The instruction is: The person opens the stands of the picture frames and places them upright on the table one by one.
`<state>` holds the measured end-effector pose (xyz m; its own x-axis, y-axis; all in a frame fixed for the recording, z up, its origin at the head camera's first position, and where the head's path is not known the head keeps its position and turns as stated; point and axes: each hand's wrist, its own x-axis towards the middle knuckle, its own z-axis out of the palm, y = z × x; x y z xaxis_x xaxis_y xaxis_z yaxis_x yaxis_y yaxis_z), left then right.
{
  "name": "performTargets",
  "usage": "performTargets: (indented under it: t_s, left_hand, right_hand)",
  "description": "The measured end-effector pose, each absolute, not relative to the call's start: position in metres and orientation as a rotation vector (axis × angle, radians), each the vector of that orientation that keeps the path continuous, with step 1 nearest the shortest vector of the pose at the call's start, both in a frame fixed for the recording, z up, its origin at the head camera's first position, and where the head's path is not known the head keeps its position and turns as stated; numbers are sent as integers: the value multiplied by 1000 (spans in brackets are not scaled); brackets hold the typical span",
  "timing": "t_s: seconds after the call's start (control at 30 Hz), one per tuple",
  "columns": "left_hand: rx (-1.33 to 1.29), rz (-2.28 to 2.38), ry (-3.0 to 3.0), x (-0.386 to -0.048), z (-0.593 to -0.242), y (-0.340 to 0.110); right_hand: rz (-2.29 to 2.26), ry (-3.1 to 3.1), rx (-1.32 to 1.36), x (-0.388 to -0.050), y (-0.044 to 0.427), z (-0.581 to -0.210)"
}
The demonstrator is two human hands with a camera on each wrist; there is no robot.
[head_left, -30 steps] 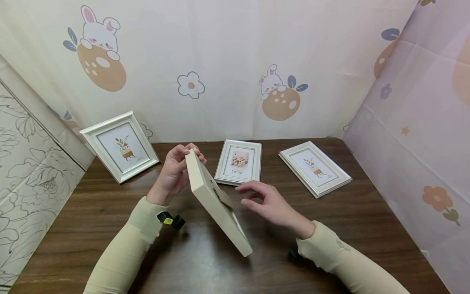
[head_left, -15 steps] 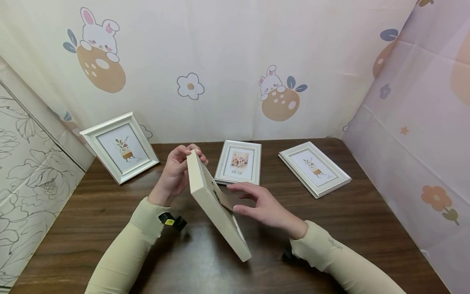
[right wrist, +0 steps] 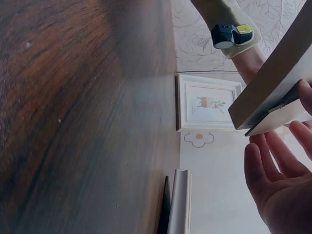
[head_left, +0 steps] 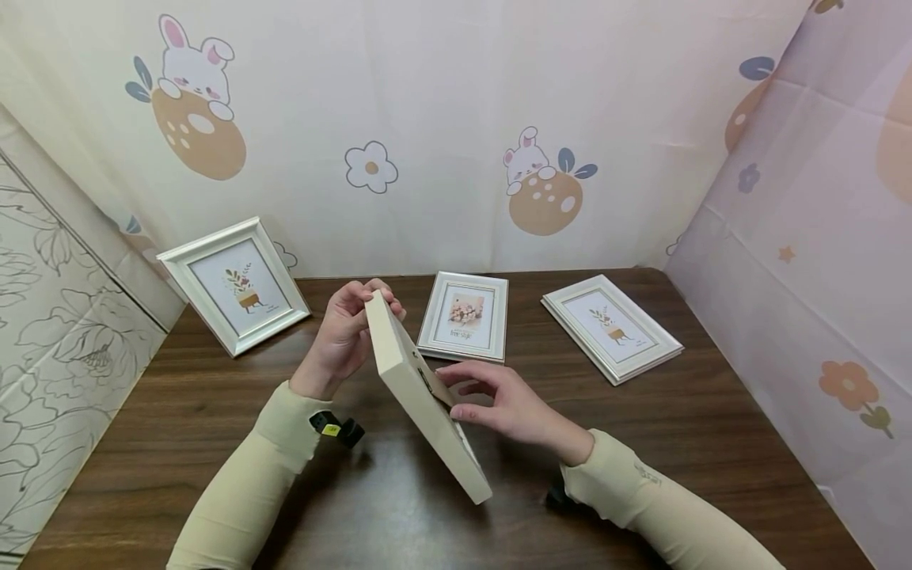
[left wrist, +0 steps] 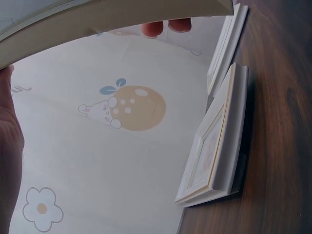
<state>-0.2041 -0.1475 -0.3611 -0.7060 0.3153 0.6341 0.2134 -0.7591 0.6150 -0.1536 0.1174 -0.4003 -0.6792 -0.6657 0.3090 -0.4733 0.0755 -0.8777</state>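
Note:
My left hand (head_left: 340, 340) grips the upper end of a cream picture frame (head_left: 420, 416), which is tilted above the table with its back to the right. A thin stand flap (head_left: 438, 388) stands out from that back. With bent fingers and thumb, my right hand (head_left: 514, 405) pinches the flap's edge. The right wrist view shows this flap (right wrist: 277, 118) beside the fingers; their exact contact is partly hidden. In the left wrist view, fingertips show past the edge of the frame (left wrist: 107, 18).
A white frame (head_left: 238, 340) stands at the back left of the wooden table (head_left: 178, 443). Two more lie face up: a smaller one (head_left: 427, 342) at the back middle and another (head_left: 644, 365) at the right. Patterned curtains (head_left: 442, 95) border the table.
My right hand has moved left to the flap on the back of the held frame. My left hand keeps its grip, and the frame has shifted only slightly.

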Motion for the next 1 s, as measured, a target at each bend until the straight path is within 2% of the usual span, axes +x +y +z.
performTargets:
  t_s: [0.23, 0.5, 0.8, 1.0]
  left_hand:
    - [1152, 2624, 1051, -205, -362, -149]
    - [1160, 2628, 1053, -204, -363, -153]
    - [1134, 2621, 1029, -201, -366, -154]
    - [1116, 2633, 1031, -202, -369, -155]
  right_hand:
    - [-1689, 2195, -1112, -152, 121, -400]
    - [-1692, 2293, -1189, -154, 125, -396]
    - [-1589, 2431, -1115, -154, 131, -391]
    - [-1569, 2471, -1148, -146, 129, -372]
